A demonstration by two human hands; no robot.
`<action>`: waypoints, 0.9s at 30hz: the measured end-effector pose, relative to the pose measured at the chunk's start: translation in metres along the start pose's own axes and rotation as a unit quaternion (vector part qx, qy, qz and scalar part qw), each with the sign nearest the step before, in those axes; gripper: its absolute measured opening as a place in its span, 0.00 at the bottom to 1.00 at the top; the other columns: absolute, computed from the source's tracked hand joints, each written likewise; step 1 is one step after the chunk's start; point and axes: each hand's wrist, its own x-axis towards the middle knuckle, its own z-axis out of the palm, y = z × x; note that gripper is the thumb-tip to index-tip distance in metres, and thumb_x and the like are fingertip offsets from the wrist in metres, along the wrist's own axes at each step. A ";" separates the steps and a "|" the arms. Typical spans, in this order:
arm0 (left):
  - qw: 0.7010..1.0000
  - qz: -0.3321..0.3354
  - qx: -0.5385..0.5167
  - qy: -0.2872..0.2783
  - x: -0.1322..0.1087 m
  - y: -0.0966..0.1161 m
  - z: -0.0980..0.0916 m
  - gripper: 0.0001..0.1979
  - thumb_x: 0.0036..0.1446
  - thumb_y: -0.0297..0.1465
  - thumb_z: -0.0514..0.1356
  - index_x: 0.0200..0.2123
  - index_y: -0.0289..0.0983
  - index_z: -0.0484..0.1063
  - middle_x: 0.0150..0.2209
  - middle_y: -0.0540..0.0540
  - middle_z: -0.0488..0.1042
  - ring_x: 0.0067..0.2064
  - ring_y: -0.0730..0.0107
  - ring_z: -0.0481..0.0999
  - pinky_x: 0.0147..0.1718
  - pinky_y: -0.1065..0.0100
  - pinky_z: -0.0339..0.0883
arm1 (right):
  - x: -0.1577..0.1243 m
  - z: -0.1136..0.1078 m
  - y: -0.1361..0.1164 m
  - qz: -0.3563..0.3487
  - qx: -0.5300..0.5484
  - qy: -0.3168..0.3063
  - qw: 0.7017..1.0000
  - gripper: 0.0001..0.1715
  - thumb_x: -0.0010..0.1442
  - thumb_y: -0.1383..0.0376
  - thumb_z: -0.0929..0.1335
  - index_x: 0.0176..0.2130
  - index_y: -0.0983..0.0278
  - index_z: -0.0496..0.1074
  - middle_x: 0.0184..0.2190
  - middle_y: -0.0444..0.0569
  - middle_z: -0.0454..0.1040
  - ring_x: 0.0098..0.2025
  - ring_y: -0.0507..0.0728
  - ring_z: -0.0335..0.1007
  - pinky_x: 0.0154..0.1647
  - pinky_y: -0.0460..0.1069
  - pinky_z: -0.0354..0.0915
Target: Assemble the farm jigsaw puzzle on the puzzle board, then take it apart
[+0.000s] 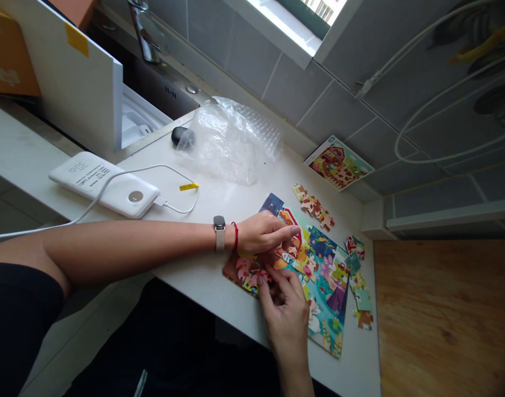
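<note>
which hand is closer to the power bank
Left hand is nearer, over the jigsaw puzzle to the right of the power bank. The right hand is farther, lower in view at the puzzle's near edge.

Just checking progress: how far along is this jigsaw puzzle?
Done: most of the jigsaw puzzle lies joined on the counter. In hand: the left hand and right hand work at its left end. Remaining: loose pieces beside it and a joined strip above.

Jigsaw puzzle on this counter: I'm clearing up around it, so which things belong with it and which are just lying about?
Belong with it: left hand, right hand, jigsaw puzzle, loose pieces, farm picture card.

Lying about: power bank, white cable, plastic bag, white box.
</note>
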 end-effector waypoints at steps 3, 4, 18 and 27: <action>1.000 0.002 0.009 -0.006 0.000 0.001 -0.001 0.40 0.76 0.55 0.43 0.28 0.33 0.80 0.20 0.46 0.74 0.24 0.74 0.73 0.26 0.73 0.64 | 0.001 0.001 -0.002 -0.012 -0.024 0.017 0.999 0.14 0.66 0.54 0.73 0.45 0.59 0.85 0.42 0.52 0.75 0.39 0.59 0.76 0.40 0.53 0.75; 1.000 0.003 0.011 -0.010 -0.001 0.001 -0.001 0.40 0.76 0.55 0.43 0.29 0.33 0.80 0.21 0.46 0.74 0.25 0.73 0.73 0.27 0.73 0.64 | 0.002 0.001 -0.002 -0.013 -0.028 0.019 0.999 0.13 0.66 0.55 0.73 0.44 0.59 0.85 0.42 0.52 0.75 0.40 0.60 0.76 0.40 0.53 0.75; 0.998 0.032 0.039 -0.028 0.000 -0.002 0.000 0.38 0.77 0.52 0.42 0.29 0.34 0.79 0.26 0.44 0.79 0.28 0.72 0.74 0.32 0.71 0.66 | 0.000 -0.006 -0.003 -0.022 -0.037 -0.041 0.998 0.20 0.66 0.53 0.74 0.54 0.57 0.81 0.50 0.54 0.75 0.52 0.64 0.76 0.55 0.58 0.74; 0.998 0.021 0.045 -0.035 -0.001 -0.003 0.000 0.38 0.76 0.53 0.42 0.29 0.34 0.79 0.24 0.45 0.77 0.27 0.72 0.73 0.30 0.71 0.65 | 0.001 -0.008 -0.005 0.010 0.041 -0.073 0.996 0.08 0.64 0.57 0.76 0.39 0.59 0.81 0.40 0.50 0.78 0.40 0.59 0.78 0.42 0.51 0.74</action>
